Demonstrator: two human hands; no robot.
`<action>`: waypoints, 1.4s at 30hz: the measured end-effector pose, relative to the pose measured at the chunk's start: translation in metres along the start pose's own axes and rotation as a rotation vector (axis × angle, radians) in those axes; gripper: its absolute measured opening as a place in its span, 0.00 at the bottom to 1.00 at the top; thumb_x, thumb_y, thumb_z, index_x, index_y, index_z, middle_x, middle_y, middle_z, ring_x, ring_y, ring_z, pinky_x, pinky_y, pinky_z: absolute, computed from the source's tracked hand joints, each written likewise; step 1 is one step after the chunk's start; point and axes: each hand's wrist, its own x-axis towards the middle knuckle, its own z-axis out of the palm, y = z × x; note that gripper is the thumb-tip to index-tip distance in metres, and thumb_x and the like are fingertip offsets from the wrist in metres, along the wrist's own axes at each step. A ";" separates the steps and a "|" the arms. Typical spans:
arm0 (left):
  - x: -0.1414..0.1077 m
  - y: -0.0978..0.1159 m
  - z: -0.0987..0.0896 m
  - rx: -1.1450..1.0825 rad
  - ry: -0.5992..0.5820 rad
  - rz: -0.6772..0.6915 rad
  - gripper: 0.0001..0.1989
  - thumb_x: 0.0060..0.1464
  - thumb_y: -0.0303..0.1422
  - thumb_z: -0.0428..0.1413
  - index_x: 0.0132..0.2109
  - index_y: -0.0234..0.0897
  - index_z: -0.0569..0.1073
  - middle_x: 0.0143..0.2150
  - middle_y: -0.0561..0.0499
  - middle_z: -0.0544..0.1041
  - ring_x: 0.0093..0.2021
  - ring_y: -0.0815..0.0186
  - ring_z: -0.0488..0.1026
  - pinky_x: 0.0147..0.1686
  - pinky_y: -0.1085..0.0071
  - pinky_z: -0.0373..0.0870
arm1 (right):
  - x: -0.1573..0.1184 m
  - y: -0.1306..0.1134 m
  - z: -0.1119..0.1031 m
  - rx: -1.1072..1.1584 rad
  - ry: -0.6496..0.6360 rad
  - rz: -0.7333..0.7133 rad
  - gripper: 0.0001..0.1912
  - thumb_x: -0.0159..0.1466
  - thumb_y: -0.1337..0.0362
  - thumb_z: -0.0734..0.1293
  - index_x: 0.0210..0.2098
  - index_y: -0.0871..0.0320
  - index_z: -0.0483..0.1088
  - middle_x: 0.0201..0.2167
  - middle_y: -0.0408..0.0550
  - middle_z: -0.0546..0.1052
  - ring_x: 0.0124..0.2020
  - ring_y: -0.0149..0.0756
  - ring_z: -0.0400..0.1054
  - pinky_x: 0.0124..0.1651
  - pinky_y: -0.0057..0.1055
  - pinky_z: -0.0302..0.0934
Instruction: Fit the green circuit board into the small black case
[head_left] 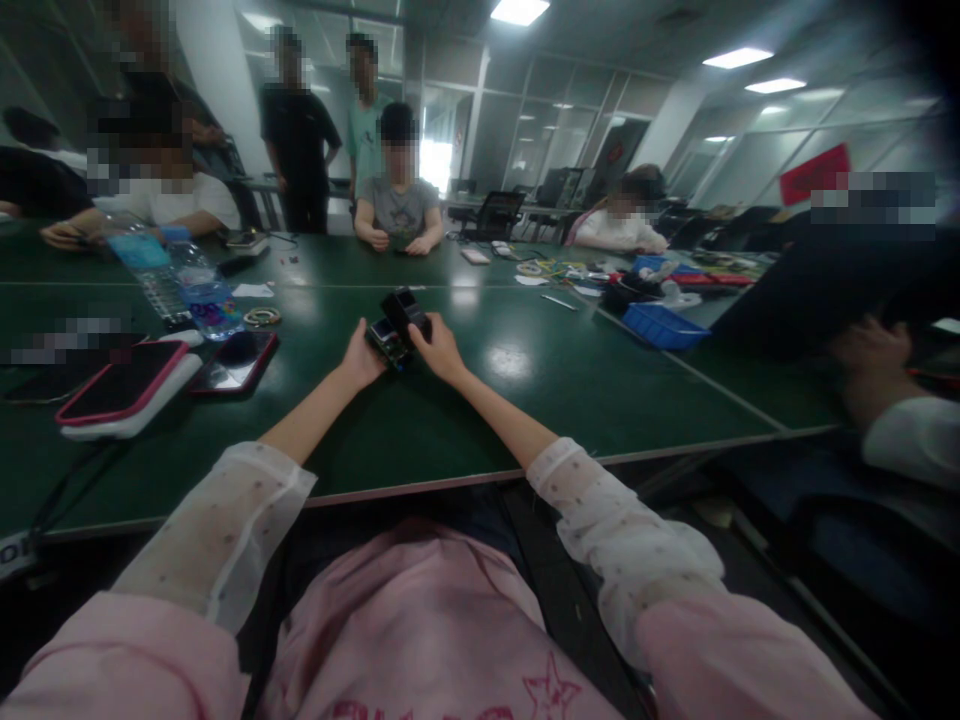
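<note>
Over the green table [465, 420], both hands meet in front of me. My left hand [364, 356] is closed on a small circuit board [388, 345] with dark parts on it. My right hand [439, 350] grips a black box-shaped casing [405, 308], tilted just above and to the right of the board. The casing overlaps part of the board, so I cannot tell whether the two are joined. Fine detail on both pieces is too small to make out.
On the left lie a pink-edged phone [124, 382], another phone [236, 362] and plastic water bottles [202, 285]. To the right are a blue tray [665, 326], cables [551, 270] and a pen [559, 302]. Several people sit around the table; one person's hand [874, 350] is at the right.
</note>
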 end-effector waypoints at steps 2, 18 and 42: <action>0.000 0.000 -0.001 -0.020 -0.009 -0.003 0.31 0.66 0.55 0.41 0.64 0.39 0.66 0.43 0.42 0.82 0.46 0.51 0.80 0.52 0.55 0.72 | 0.000 -0.001 0.000 0.009 -0.006 -0.002 0.26 0.67 0.42 0.60 0.50 0.59 0.65 0.44 0.55 0.75 0.43 0.44 0.71 0.48 0.40 0.64; -0.002 0.000 -0.001 -0.026 -0.018 0.016 0.31 0.66 0.55 0.44 0.59 0.36 0.71 0.40 0.41 0.81 0.46 0.50 0.79 0.51 0.54 0.73 | 0.000 0.000 0.000 0.017 0.012 0.009 0.26 0.67 0.44 0.61 0.53 0.59 0.62 0.46 0.56 0.75 0.44 0.45 0.72 0.50 0.43 0.65; -0.010 0.005 0.005 -0.102 0.009 0.041 0.29 0.68 0.51 0.42 0.63 0.35 0.66 0.43 0.41 0.82 0.44 0.53 0.81 0.50 0.56 0.75 | -0.001 -0.003 -0.005 0.034 0.034 0.036 0.25 0.67 0.46 0.62 0.54 0.57 0.60 0.46 0.56 0.75 0.45 0.45 0.71 0.52 0.45 0.65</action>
